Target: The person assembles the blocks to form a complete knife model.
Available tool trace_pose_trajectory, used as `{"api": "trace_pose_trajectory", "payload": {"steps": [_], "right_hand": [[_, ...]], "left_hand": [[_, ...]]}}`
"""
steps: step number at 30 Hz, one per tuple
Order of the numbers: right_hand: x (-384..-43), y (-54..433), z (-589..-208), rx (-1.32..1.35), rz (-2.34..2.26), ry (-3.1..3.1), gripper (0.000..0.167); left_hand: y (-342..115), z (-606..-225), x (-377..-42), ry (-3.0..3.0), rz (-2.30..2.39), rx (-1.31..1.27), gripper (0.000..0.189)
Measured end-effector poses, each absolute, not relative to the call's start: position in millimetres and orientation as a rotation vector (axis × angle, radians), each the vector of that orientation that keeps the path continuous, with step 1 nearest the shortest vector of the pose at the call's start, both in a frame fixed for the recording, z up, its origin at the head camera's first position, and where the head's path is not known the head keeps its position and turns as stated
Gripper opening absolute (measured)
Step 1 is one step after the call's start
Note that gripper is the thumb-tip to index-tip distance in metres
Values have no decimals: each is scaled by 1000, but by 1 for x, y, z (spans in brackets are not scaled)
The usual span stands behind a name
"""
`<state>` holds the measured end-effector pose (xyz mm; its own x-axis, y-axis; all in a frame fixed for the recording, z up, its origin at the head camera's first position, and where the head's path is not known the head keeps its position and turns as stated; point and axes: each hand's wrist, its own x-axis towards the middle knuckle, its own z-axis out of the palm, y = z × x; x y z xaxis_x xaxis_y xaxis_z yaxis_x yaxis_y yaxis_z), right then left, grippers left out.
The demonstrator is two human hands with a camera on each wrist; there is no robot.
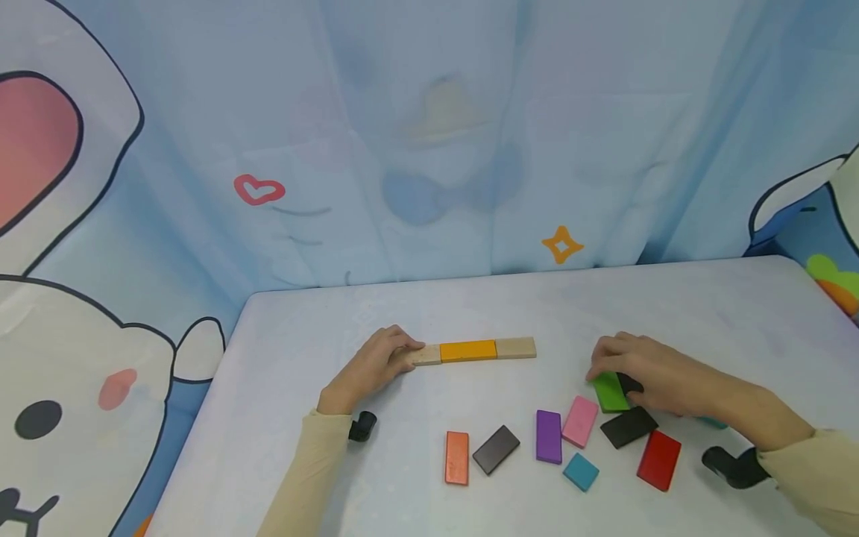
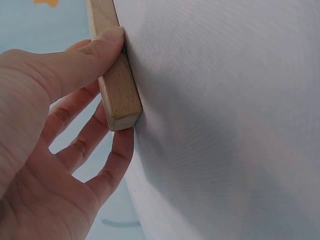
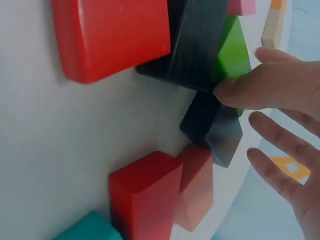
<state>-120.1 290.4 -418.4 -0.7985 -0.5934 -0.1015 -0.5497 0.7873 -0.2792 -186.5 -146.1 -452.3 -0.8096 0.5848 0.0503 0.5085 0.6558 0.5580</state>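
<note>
My left hand (image 1: 382, 362) pinches the left end of a plain wooden block (image 2: 120, 92), thumb on its near side and fingers behind it. That block is the first of a straight row, followed by a yellow block (image 1: 467, 351) and another plain wooden block (image 1: 515, 348). On the right, my right hand (image 1: 661, 380) reaches over a green block (image 1: 611, 395), fingers spread beyond it. Its thumb tip lies at the edge where the green block meets a small black block (image 3: 215, 125). A larger black block (image 3: 195, 45) lies close beside them.
Nearer me lie an orange block (image 1: 457, 458), a dark grey block (image 1: 496, 450), a purple block (image 1: 549, 438), a pink block (image 1: 580, 421), a teal block (image 1: 581, 472) and a red block (image 1: 659, 461). Another red block (image 3: 145, 195) stands by a salmon block (image 3: 194, 190) below the right hand.
</note>
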Motion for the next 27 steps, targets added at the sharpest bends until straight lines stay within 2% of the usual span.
{"api": "trace_pose_trajectory", "payload": {"steps": [5,18,27], "right_hand": [[-121,284,-422,-995,-239,2832,43],[-120,276,-422,-1008,-254,2740,36],[-128,269,-413,-975,-216,2732,43]], "left_hand": [[-146,-452,-188,2741,865,894,34],[-146,-453,-186,2737,867,890,33],[-146,-454,-186,2730,881,917,33]]}}
